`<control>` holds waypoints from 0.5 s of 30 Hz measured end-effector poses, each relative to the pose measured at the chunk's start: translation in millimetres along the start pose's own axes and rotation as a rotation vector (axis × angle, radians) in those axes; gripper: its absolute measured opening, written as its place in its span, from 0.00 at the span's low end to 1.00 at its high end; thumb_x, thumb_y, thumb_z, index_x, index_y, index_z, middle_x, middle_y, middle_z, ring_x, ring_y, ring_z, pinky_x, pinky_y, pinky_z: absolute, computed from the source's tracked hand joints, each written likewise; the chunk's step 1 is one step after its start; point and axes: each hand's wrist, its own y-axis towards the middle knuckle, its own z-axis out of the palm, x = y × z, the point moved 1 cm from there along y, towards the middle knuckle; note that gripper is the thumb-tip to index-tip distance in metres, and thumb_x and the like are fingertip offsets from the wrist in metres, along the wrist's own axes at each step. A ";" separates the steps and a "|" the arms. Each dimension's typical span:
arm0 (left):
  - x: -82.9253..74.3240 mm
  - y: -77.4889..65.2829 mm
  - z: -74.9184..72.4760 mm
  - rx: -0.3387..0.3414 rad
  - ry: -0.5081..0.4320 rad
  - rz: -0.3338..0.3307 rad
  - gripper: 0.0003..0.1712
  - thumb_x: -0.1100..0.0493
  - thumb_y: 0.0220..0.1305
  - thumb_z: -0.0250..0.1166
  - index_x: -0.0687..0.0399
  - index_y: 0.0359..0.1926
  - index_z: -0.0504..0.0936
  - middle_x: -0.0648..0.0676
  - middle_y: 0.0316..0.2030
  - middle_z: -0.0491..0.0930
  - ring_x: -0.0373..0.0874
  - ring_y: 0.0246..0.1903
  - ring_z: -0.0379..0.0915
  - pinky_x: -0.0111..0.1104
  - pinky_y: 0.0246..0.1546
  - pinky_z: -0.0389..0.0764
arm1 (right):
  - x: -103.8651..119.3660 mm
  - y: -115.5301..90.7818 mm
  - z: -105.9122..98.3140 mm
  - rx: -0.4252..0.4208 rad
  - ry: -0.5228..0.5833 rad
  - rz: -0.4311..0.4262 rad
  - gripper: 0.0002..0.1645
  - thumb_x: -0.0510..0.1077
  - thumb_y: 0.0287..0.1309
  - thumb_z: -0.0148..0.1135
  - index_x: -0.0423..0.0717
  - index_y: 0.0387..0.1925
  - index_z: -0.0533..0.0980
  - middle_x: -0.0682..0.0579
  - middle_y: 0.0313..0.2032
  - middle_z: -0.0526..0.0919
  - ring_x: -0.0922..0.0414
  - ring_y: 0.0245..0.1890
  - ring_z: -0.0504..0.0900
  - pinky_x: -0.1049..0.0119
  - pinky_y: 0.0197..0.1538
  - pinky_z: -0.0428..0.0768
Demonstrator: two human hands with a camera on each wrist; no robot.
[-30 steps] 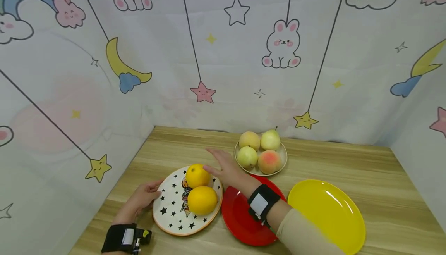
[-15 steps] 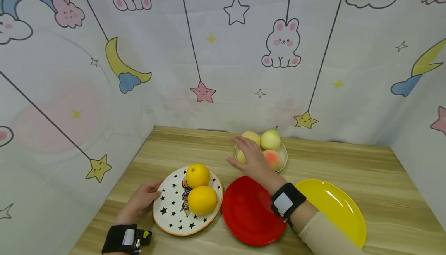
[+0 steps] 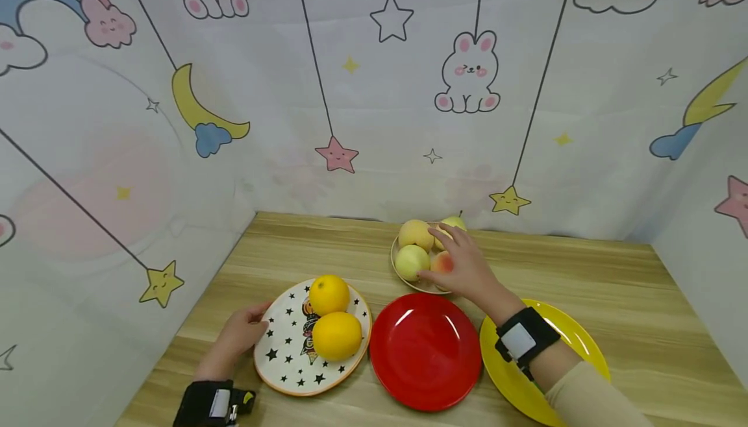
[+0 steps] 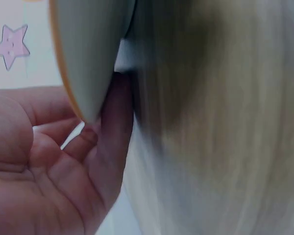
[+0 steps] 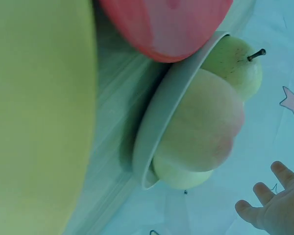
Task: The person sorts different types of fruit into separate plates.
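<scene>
At the left rim of a white plate with black stars (image 3: 280, 368), my left hand (image 3: 236, 336) pinches the edge. The left wrist view shows the plate's rim (image 4: 83, 115) between thumb and fingers, with a finger under it. Two yellow-orange citrus fruits (image 3: 337, 336) sit on this plate. My right hand (image 3: 464, 265) is over the fruit bowl (image 3: 394, 261), fingers spread, holding nothing. Pears (image 3: 412, 262) and peaches (image 3: 415, 235) fill the bowl; the hand partly hides a reddish peach (image 3: 442, 263) and the stemmed pear (image 3: 454, 222). In the right wrist view the hand (image 5: 284, 205) is apart from the fruit.
A red plate (image 3: 425, 352) lies in the middle, close beside the starred plate. The yellow plate (image 3: 514, 381) is to its right, partly under the right forearm. White printed curtains (image 3: 374, 109) stand behind and at both sides of the wooden table (image 3: 310, 239).
My right hand has moved right and back from above the citrus fruits to over the fruit bowl, uncovering the red plate. The left hand stays at the starred plate's rim.
</scene>
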 end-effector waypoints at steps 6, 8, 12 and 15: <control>-4.5 -0.8 1.9 -0.050 0.090 0.010 0.28 0.70 0.58 0.54 0.70 0.62 0.69 0.73 0.52 0.74 0.61 0.47 0.74 0.46 0.44 0.78 | -17.5 -12.8 -0.9 0.003 0.000 0.045 0.50 0.63 0.43 0.71 0.52 0.67 0.64 0.46 0.69 0.59 0.40 0.69 0.54 0.33 0.60 0.62; -6.1 -1.5 1.9 -0.059 0.104 -0.009 0.28 0.70 0.60 0.54 0.69 0.63 0.67 0.74 0.55 0.71 0.63 0.49 0.72 0.48 0.46 0.77 | -21.5 -15.4 -1.2 0.010 -0.006 0.049 0.51 0.63 0.43 0.71 0.52 0.67 0.63 0.45 0.69 0.59 0.39 0.68 0.54 0.33 0.60 0.62; -16.7 -6.0 -2.8 -0.102 0.115 -0.013 0.29 0.67 0.64 0.51 0.65 0.67 0.62 0.72 0.62 0.63 0.67 0.56 0.64 0.55 0.53 0.71 | -26.7 -17.8 -2.1 0.015 -0.012 0.052 0.52 0.64 0.43 0.70 0.52 0.68 0.62 0.43 0.69 0.58 0.39 0.68 0.54 0.32 0.59 0.62; -33.4 -12.6 -9.6 -0.160 0.109 0.041 0.29 0.64 0.66 0.50 0.62 0.68 0.61 0.71 0.62 0.62 0.66 0.58 0.60 0.57 0.54 0.66 | -28.4 -18.2 -2.7 0.014 -0.003 0.052 0.52 0.64 0.43 0.71 0.52 0.68 0.61 0.43 0.69 0.57 0.39 0.67 0.55 0.32 0.58 0.63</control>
